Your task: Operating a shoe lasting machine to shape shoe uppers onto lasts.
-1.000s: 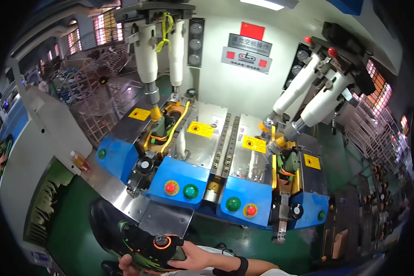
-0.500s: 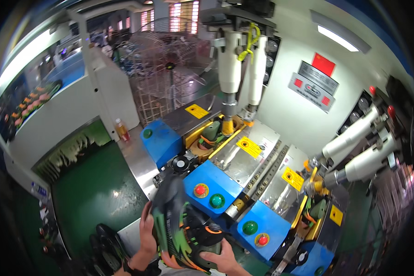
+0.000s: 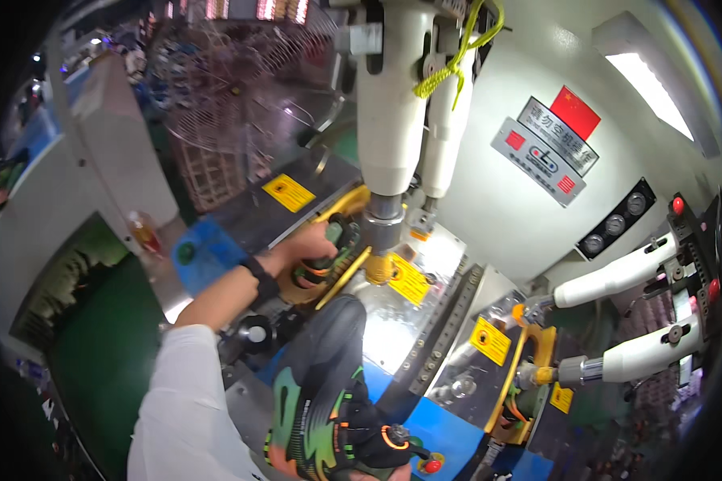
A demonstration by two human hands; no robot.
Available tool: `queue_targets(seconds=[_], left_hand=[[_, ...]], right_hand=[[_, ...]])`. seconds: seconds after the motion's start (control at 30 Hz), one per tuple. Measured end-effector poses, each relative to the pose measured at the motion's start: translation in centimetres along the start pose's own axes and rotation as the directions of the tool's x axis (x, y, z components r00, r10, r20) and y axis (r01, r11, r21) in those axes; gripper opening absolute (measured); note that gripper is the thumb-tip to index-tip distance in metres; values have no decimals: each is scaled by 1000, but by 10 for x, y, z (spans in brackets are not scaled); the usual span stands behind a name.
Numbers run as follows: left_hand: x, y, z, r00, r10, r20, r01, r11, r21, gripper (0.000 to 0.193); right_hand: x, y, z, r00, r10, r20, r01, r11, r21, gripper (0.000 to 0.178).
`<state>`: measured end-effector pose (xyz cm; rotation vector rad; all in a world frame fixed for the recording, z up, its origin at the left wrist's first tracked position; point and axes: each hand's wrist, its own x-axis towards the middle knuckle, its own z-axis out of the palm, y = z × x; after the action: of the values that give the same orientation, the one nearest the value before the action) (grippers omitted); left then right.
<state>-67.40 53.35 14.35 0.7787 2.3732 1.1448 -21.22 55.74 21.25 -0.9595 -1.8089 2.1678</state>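
In my right hand (image 3: 389,473), mostly cut off at the lower edge, is a black shoe (image 3: 305,401) with green and orange patterning, tilted in front of the machine. My left hand (image 3: 317,243) reaches forward to the left press station, its fingers closed round the top of another black, green and orange shoe (image 3: 313,275). That shoe sits between yellow side pads (image 3: 343,276). Just right of this hand, a white press cylinder (image 3: 391,104) ends in a yellow tip. My left wrist wears a dark band (image 3: 262,279).
The right station holds another shoe (image 3: 515,409) beneath angled white cylinders (image 3: 618,276). A blue housing with a red button (image 3: 431,466) lies beside the held shoe. At left are a green conveyor belt (image 3: 104,353) and a bottle (image 3: 144,232); behind stands a wire fan (image 3: 237,88).
My left hand has let go of the held shoe and moved forward onto the shoe in the left station. The right hand keeps its shoe. The view has shifted closer to the machine.
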Motion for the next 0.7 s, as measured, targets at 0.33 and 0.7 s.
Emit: queue_targets(seconds=[0.33, 0.7], left_hand=[[-86, -43, -122, 971, 237, 11, -138, 601, -788, 63], [-420, -199, -100, 589, -634, -501, -384, 326, -864, 51]], right_hand=[[37, -21, 63, 987, 28, -157, -25, 999, 20, 54], [345, -109, 180, 983, 142, -118, -127, 984, 123, 28]])
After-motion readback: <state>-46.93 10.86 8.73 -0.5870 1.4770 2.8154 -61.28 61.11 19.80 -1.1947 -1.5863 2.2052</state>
